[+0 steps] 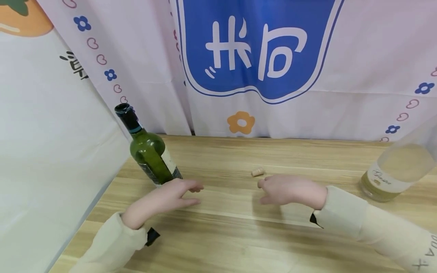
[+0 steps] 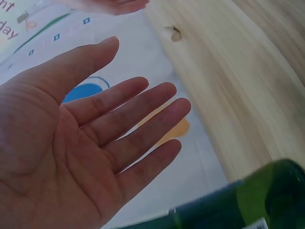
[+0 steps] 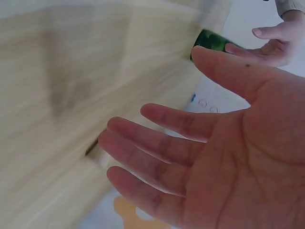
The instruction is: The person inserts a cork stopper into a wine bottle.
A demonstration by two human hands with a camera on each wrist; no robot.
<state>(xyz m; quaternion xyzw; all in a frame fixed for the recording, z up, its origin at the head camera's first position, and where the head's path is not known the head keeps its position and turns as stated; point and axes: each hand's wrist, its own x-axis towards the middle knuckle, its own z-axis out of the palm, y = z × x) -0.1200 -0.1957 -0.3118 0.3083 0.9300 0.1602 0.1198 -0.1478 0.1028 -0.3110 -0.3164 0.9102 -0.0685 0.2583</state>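
Observation:
A green wine bottle (image 1: 150, 153) stands at the left of the table, its mouth uncovered. My left hand (image 1: 167, 197) hovers in front of its base, fingers relaxed and apart, and in the left wrist view the palm (image 2: 71, 138) holds nothing. On the table near the middle lies a cork (image 1: 257, 172). My right hand (image 1: 290, 189) is just beside and nearer than the cork, its fingers loosely extended; the right wrist view shows a bare palm (image 3: 248, 157). The cork (image 3: 97, 155) is partly hidden behind the fingertips there.
A clear bottle (image 1: 392, 170) with a white label and pale liquid stands at the table's right. Printed cloth (image 1: 211, 113) hangs along the table's back edge, and a white sheet (image 1: 61, 151) borders the left side. The tabletop (image 1: 218, 235) is wood-grained.

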